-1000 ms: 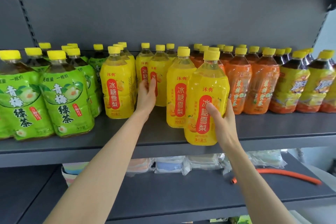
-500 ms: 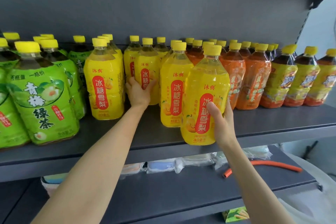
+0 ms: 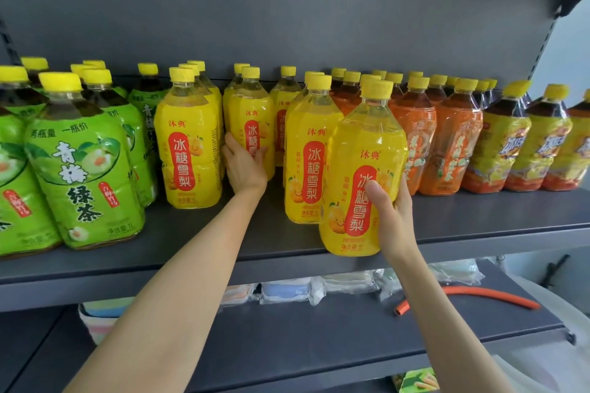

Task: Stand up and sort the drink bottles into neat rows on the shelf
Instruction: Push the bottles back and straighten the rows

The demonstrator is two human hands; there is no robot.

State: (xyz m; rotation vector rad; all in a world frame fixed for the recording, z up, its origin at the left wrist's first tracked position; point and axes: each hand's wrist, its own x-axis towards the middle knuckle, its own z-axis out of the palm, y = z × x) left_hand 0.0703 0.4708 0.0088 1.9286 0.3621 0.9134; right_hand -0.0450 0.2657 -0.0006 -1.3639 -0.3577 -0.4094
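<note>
Yellow pear-drink bottles with yellow caps stand in the middle of the dark grey shelf. My right hand grips the frontmost yellow bottle at the shelf's front edge, thumb across its red label. My left hand grips the lower part of another yellow bottle set further back. Between them stands one more yellow bottle, and a fourth stands left of my left hand. Green tea bottles fill the left, orange bottles and dark tea bottles the right.
A lower shelf holds wrapped packets, an orange hose and a striped basket. The grey back panel rises behind the bottles. A green box shows at the bottom edge.
My left hand has closed round the back yellow bottle, from flat against it a second ago. The view shifted right and slightly nearer. My right hand keeps its hold on the front bottle.
</note>
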